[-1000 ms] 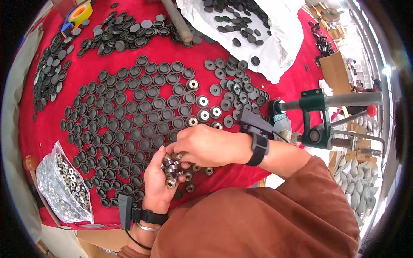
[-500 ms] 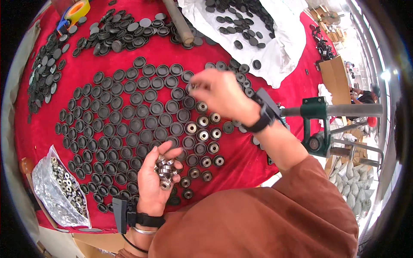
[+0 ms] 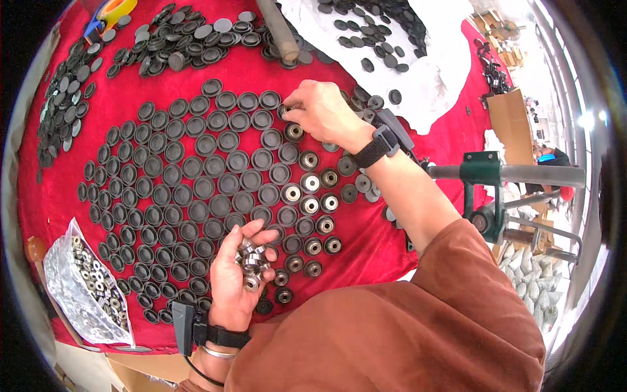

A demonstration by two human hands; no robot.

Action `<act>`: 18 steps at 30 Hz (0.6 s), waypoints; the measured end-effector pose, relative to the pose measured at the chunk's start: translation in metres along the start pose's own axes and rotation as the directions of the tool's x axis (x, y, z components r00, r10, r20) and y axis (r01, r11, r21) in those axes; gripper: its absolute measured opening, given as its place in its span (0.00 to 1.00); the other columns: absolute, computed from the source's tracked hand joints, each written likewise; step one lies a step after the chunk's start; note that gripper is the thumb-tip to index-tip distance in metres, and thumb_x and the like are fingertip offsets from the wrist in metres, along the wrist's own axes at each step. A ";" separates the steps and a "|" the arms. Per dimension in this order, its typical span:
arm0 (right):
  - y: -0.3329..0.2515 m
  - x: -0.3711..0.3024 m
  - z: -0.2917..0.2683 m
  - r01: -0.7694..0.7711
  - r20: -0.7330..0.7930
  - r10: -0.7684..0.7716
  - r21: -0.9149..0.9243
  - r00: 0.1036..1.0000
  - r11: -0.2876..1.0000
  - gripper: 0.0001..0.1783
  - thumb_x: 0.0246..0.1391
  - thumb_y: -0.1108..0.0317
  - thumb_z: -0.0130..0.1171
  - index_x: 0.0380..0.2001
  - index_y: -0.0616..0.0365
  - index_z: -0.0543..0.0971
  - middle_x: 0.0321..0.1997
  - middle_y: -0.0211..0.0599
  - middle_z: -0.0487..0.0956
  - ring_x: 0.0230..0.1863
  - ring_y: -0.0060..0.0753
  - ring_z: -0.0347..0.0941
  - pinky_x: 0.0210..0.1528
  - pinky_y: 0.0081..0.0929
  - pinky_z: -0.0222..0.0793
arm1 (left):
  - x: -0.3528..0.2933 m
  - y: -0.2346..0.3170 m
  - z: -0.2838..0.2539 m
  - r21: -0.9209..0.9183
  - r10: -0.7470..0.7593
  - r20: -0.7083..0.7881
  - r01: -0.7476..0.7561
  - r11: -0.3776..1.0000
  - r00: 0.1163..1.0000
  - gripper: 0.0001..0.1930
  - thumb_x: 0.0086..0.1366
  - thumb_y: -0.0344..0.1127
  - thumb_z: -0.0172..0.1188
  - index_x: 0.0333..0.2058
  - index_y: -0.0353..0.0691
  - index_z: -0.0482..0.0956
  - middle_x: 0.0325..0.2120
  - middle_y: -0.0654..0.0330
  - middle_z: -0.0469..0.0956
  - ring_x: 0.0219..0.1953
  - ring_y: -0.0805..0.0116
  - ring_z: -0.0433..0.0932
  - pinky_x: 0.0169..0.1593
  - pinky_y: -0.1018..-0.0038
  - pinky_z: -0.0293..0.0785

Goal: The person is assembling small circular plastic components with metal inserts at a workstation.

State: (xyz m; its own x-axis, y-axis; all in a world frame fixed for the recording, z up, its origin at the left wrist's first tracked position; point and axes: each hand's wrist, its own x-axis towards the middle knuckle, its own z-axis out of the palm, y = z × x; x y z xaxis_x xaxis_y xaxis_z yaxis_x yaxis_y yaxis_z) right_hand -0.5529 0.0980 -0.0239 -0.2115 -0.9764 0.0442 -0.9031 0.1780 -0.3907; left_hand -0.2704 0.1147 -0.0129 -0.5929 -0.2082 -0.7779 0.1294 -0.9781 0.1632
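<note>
My left hand (image 3: 236, 282) is cupped palm up over the near side of the table, its fingers curled round a handful of small shiny metal bearings (image 3: 252, 262). Farther off, my right hand (image 3: 321, 114) pinches a bearing at one of the round black caps (image 3: 287, 112) along the right edge of the rows; the fingers partly hide it. Just below those fingers, another cap holds a seated bearing (image 3: 294, 132). Several more caps on the right have bearings in their centres, such as the bearing (image 3: 291, 193). Hollow black caps (image 3: 204, 187) fill the middle in rows.
Red cloth (image 3: 366, 245) covers the table. A clear bag of bearings (image 3: 91, 294) lies at the near left. Loose caps (image 3: 176, 42) are heaped at the back, beside a metal bar (image 3: 277, 29). A white sheet (image 3: 434, 85) carries more discs. A green clamp (image 3: 481, 173) stands right.
My right hand has moved slightly farther away, to the cap at the end of the column. A bearing shows in the cap it was covering. My left hand stays in place.
</note>
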 end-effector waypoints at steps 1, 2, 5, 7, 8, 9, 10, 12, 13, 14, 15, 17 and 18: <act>-0.002 0.001 -0.001 0.031 -0.016 -0.031 -0.016 0.999 0.999 0.11 0.40 0.65 0.62 0.28 0.61 0.81 0.26 0.44 0.76 0.29 0.46 0.74 0.34 0.34 0.70 | 0.000 0.001 0.000 -0.001 0.001 -0.005 -0.001 1.000 1.000 0.19 0.66 0.47 0.43 0.44 0.38 0.71 0.33 0.57 0.78 0.25 0.70 0.74 0.19 0.77 0.68; -0.003 0.002 -0.001 0.061 -0.032 -0.062 -0.032 0.998 0.998 0.11 0.40 0.65 0.62 0.27 0.61 0.81 0.26 0.44 0.76 0.29 0.45 0.74 0.34 0.35 0.70 | 0.000 0.003 0.002 0.008 0.011 0.010 -0.011 1.000 1.000 0.19 0.67 0.48 0.43 0.43 0.38 0.71 0.32 0.57 0.78 0.24 0.71 0.73 0.18 0.77 0.67; 0.004 0.005 -0.001 0.087 0.024 -0.085 -0.075 0.996 0.993 0.12 0.39 0.65 0.63 0.26 0.61 0.81 0.25 0.44 0.76 0.29 0.45 0.74 0.33 0.34 0.70 | 0.003 0.007 0.010 0.050 0.029 -0.026 -0.028 0.998 0.999 0.22 0.67 0.52 0.40 0.42 0.40 0.72 0.24 0.62 0.74 0.20 0.73 0.70 0.14 0.81 0.63; -0.004 0.003 -0.007 0.101 0.026 -0.098 -0.133 0.995 0.986 0.12 0.41 0.61 0.61 0.24 0.59 0.80 0.28 0.49 0.76 0.32 0.52 0.74 0.35 0.40 0.71 | 0.004 0.009 0.015 0.029 0.022 -0.001 -0.022 0.999 1.000 0.23 0.67 0.53 0.40 0.42 0.40 0.72 0.24 0.61 0.73 0.19 0.74 0.69 0.14 0.82 0.62; -0.016 -0.003 -0.008 0.078 -0.035 -0.080 -0.074 0.996 0.994 0.12 0.41 0.61 0.61 0.25 0.59 0.80 0.27 0.48 0.76 0.32 0.51 0.74 0.35 0.39 0.71 | 0.005 0.010 0.012 0.015 0.026 0.033 -0.027 1.000 0.999 0.24 0.67 0.55 0.40 0.43 0.39 0.72 0.25 0.61 0.73 0.19 0.74 0.68 0.14 0.82 0.61; -0.043 -0.010 -0.015 0.067 -0.086 -0.068 -0.013 0.994 0.998 0.13 0.41 0.60 0.61 0.25 0.60 0.80 0.27 0.48 0.76 0.32 0.50 0.74 0.36 0.39 0.71 | 0.008 0.012 0.009 0.005 0.037 0.020 -0.037 0.999 0.999 0.24 0.67 0.55 0.40 0.43 0.39 0.72 0.25 0.61 0.73 0.19 0.74 0.68 0.14 0.82 0.61; -0.065 -0.018 -0.020 0.172 0.001 -0.174 0.162 0.985 0.972 0.13 0.41 0.61 0.60 0.26 0.60 0.80 0.26 0.48 0.75 0.32 0.49 0.73 0.36 0.38 0.71 | 0.008 0.012 0.009 0.022 0.043 0.019 -0.043 0.999 0.999 0.24 0.67 0.55 0.40 0.41 0.40 0.72 0.24 0.61 0.73 0.19 0.74 0.68 0.14 0.82 0.60; -0.097 -0.040 -0.015 0.213 0.152 -0.318 0.473 0.936 0.855 0.12 0.41 0.62 0.60 0.26 0.61 0.80 0.26 0.47 0.75 0.32 0.47 0.73 0.35 0.37 0.70 | 0.006 0.010 0.011 0.047 0.051 -0.021 -0.050 0.998 0.998 0.22 0.66 0.56 0.39 0.35 0.43 0.71 0.22 0.62 0.71 0.17 0.74 0.68 0.13 0.82 0.59; -0.106 -0.047 -0.009 0.172 0.222 -0.369 0.599 0.903 0.782 0.12 0.41 0.63 0.59 0.26 0.61 0.80 0.26 0.47 0.75 0.32 0.46 0.73 0.35 0.36 0.70 | 0.004 0.011 0.013 0.050 0.053 -0.015 -0.052 0.997 0.998 0.22 0.66 0.56 0.39 0.35 0.43 0.71 0.22 0.62 0.71 0.17 0.74 0.68 0.13 0.82 0.59; -0.111 -0.051 -0.006 0.107 0.295 -0.348 0.607 0.890 0.787 0.12 0.41 0.64 0.59 0.27 0.62 0.80 0.26 0.46 0.75 0.32 0.46 0.73 0.35 0.36 0.70 | 0.002 0.011 0.014 0.079 0.045 -0.008 -0.044 0.996 0.999 0.22 0.66 0.57 0.39 0.34 0.44 0.70 0.21 0.62 0.70 0.17 0.75 0.67 0.12 0.82 0.59; -0.111 -0.053 -0.004 0.041 0.367 -0.326 0.607 0.871 0.794 0.12 0.41 0.65 0.58 0.27 0.62 0.79 0.26 0.46 0.75 0.31 0.45 0.73 0.35 0.37 0.70 | 0.001 0.011 0.015 0.107 0.036 0.003 -0.036 0.994 0.999 0.21 0.66 0.57 0.39 0.32 0.44 0.68 0.20 0.63 0.69 0.16 0.75 0.67 0.12 0.82 0.58; -0.108 -0.053 -0.005 0.069 0.346 -0.344 0.609 0.873 0.790 0.13 0.40 0.65 0.60 0.28 0.64 0.79 0.27 0.46 0.76 0.31 0.45 0.74 0.35 0.35 0.70 | 0.000 0.010 0.018 0.150 0.037 0.007 -0.038 0.988 0.999 0.21 0.66 0.57 0.39 0.33 0.44 0.68 0.20 0.63 0.69 0.16 0.75 0.67 0.12 0.82 0.58; -0.109 -0.052 -0.008 0.004 0.402 -0.314 0.611 0.860 0.792 0.13 0.39 0.65 0.61 0.28 0.64 0.79 0.26 0.46 0.76 0.30 0.44 0.75 0.34 0.34 0.71 | -0.001 0.010 0.018 0.192 0.039 -0.002 -0.038 0.981 0.999 0.22 0.67 0.56 0.39 0.33 0.43 0.68 0.20 0.63 0.69 0.15 0.75 0.67 0.12 0.82 0.58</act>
State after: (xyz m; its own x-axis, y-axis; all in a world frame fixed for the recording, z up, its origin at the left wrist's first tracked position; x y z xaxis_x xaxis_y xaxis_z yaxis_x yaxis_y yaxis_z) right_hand -0.4462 0.1300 0.0241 0.2523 -0.9448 -0.2089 -0.4877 0.0623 -0.8708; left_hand -0.2829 0.1050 0.0007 -0.5858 -0.2462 -0.7721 -0.0032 -0.9520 0.3060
